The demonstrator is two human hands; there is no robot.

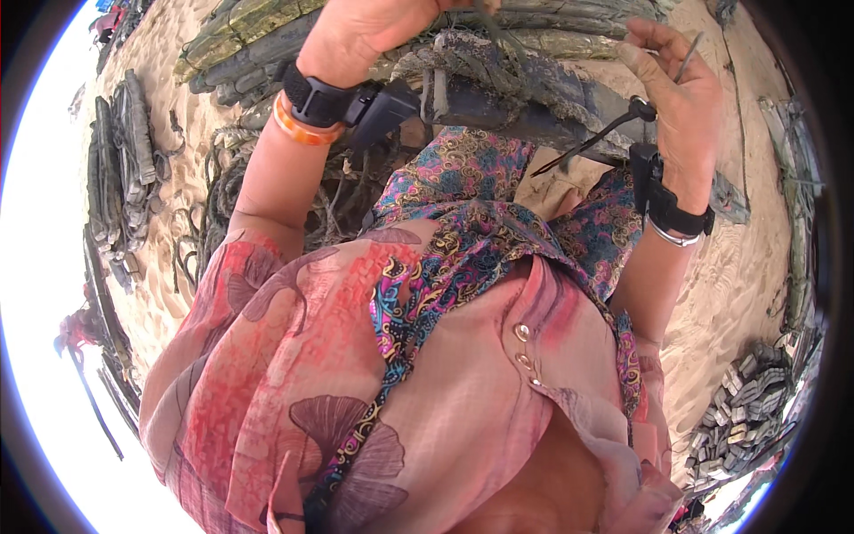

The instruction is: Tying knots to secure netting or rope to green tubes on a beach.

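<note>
I see the rope-wrapped bundle (pixel 498 76) lying across the upper middle of the frame, a dark, muddy roll bound with frayed netting and cord, its long axis running roughly left to right, tilting slightly down toward the right. It sits just beyond the lap, above the patterned skirt (pixel 498 222), so it lies straight ahead of both hands.

My left hand (pixel 365 31), in the upper centre-left, is closed down on the bundle's cordage at the top edge; the fingers are partly cut off by the frame, so I cannot tell exactly what they pinch. My right hand (pixel 680 98), at the upper right, is held just off the bundle's right end, fingers loosely curled, pinching a thin dark needle-like tool (pixel 689 55) between thumb and forefinger. A black cable tie or cord (pixel 592 141) slants from that wrist down toward the bundle's lower edge.

The left hand is the one touching the bundle; the right is near but apart.

Further out, sand (pixel 738 267) surrounds everything, with stacks of similar grey-green bundles (pixel 120 169) at the left and more at the lower right (pixel 738 418).
</note>
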